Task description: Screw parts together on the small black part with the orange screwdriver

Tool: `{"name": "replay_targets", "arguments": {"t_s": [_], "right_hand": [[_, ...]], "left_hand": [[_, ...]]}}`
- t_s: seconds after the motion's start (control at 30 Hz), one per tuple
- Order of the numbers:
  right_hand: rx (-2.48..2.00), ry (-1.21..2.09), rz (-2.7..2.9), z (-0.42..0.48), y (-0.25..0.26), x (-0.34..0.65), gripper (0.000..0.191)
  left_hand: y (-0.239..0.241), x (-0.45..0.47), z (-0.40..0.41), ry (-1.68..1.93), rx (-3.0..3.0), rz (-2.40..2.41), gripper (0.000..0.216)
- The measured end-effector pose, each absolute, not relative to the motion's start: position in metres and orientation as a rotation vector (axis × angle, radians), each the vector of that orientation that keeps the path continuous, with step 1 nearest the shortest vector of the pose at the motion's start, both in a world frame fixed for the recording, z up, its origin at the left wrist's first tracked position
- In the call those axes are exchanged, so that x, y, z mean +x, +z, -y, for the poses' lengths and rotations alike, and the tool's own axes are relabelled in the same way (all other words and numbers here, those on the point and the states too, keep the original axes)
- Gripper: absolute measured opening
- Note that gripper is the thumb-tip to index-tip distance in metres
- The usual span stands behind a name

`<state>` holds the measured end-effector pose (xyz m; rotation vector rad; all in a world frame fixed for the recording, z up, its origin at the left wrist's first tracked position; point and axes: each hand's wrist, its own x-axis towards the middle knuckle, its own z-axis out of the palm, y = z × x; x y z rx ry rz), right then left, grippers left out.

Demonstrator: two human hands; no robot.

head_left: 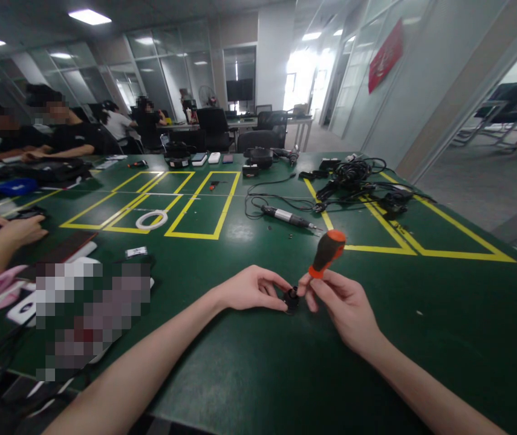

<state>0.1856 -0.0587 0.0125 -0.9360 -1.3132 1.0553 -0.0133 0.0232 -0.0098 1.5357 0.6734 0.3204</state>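
A: Head view, what are both hands doing?
B: L hand point(258, 289) is pinching a small blk part point(291, 300) on the green table point(240, 368). R hand point(344, 305) is gripping an orange-and-blk screwdriver point(329, 249), handle leaning up.
A: Is its tip touching the part?
B: Can't tell, R hand is hiding it. A corded pen-shaped tool point(288, 217) is lying beyond them.

Dim overall, blown-out glare at the far windows point(304, 71), faint sheen on the tabletop point(242, 232), stretched edges.

screwdriver handle point(328, 252): smooth plastic | tabletop point(249, 362): smooth, faintly glossy
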Motion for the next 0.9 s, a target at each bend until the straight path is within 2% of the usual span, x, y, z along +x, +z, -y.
{"name": "replay_targets", "arguments": {"t_s": [0.9], "right_hand": [[-0.975,1.020,1.318,0.0588,0.0151,0.1849,0.037]], "left_hand": [[-0.0094,-0.0141,-0.0243,0.315,1.560,-0.678,0.056]]}}
